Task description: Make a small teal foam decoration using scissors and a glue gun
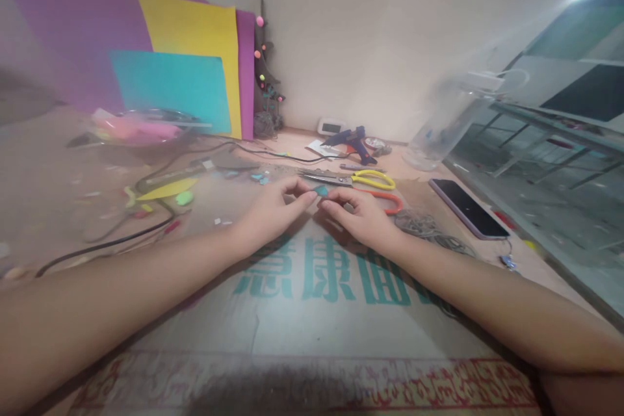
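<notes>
A small teal piece point(321, 191) is pinched between the fingertips of both hands, over the middle of the printed sheet point(292, 331). My left hand point(280, 208) holds it from the left with thumb and forefinger. From the right, my right hand point(355, 213) meets it with thumb and forefinger too. Just behind the hands lie yellow-handled scissors point(373, 179). Orange-handled scissors point(394, 202) lie partly hidden behind my right hand. Beside that hand is a tangle of grey cord point(424, 227).
A phone point(468, 208) lies at the right. Behind are a glue gun point(355, 143), a small white device point(331, 126) and a clear container point(441, 127). Coloured sheets point(190, 29) stand back left, near a bowl with pink material point(141, 130). A black cable point(112, 244) crosses the left.
</notes>
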{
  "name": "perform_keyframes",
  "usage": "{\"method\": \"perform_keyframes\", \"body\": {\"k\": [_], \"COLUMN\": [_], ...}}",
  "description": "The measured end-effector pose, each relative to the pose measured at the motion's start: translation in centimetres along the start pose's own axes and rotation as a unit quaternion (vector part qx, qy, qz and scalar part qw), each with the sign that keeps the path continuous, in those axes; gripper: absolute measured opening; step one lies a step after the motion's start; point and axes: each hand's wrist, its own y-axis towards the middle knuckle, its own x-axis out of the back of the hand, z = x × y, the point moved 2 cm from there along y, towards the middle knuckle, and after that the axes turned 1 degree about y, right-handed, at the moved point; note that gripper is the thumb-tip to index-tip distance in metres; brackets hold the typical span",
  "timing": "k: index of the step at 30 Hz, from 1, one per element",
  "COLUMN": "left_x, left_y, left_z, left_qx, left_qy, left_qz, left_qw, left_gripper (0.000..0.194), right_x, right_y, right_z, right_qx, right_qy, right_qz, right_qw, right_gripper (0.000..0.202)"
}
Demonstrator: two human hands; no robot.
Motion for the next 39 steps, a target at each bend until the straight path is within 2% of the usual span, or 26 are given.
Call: {"method": "perform_keyframes", "body": {"k": [6, 8, 10, 13, 16, 20, 22, 24, 27, 30, 33, 36, 39], "left_x": [0.0, 0.0, 0.0, 0.0, 0.0, -0.1, -0.1, -0.1, -0.2, -0.2, -0.3, -0.3, -0.4], "left_y": [0.0, 0.0, 0.0, 0.1, 0.2, 0.1, 0.1, 0.1, 0.1, 0.0, 0.0, 0.1, 0.2], "left_z": [-0.3, -0.3, -0.3, 0.0, 0.4, 0.5, 0.5, 0.6, 0.7, 0.7, 0.6, 0.7, 1.0], "left_qx": [0.005, 0.005, 0.004, 0.007, 0.017, 0.025, 0.023, 0.018, 0.013, 0.021, 0.031, 0.041, 0.048], "left_qy": [-0.001, -0.009, -0.015, -0.013, -0.010, -0.011, -0.014, -0.017, -0.015, -0.015, -0.025, -0.031, -0.034], "left_qz": [0.005, 0.006, -0.002, -0.012, -0.007, 0.002, 0.003, 0.002, 0.007, 0.012, 0.011, 0.011, 0.013], "left_qw": [1.000, 1.000, 1.000, 1.000, 1.000, 1.000, 1.000, 1.000, 1.000, 1.000, 0.999, 0.999, 0.998], "left_gripper": [0.019, 0.019, 0.019, 0.020, 0.021, 0.021, 0.022, 0.024, 0.026, 0.026, 0.024, 0.024, 0.023], "right_x": [-0.2, -0.3, -0.2, 0.3, 1.8, 5.1, 6.8, 8.3, 10.3, 12.2, 13.7, 13.9, 13.1], "right_y": [-0.1, -0.1, -0.2, -0.2, 0.3, 1.6, 2.4, 3.1, 3.8, 4.0, 4.0, 4.4, 5.7], "right_z": [0.2, 0.2, 0.1, 0.2, 0.7, 1.4, 1.0, -0.1, -2.6, -5.1, -7.0, -7.8, -8.1], "right_qx": [0.059, 0.058, 0.039, 0.034, 0.040, 0.051, 0.038, 0.014, -0.037, -0.088, -0.119, -0.140, -0.162], "right_qy": [-0.022, -0.027, -0.013, 0.023, 0.045, 0.039, 0.017, -0.009, -0.095, -0.209, -0.261, -0.283, -0.305], "right_qz": [0.032, 0.034, 0.012, -0.064, -0.124, -0.159, -0.173, -0.164, -0.115, -0.034, 0.010, 0.015, -0.005], "right_qw": [0.998, 0.997, 0.999, 0.997, 0.991, 0.985, 0.984, 0.986, 0.988, 0.973, 0.958, 0.949, 0.938], "right_gripper": [0.021, 0.020, 0.016, 0.017, 0.015, 0.011, 0.012, 0.013, 0.020, 0.025, 0.032, 0.038, 0.047]}}
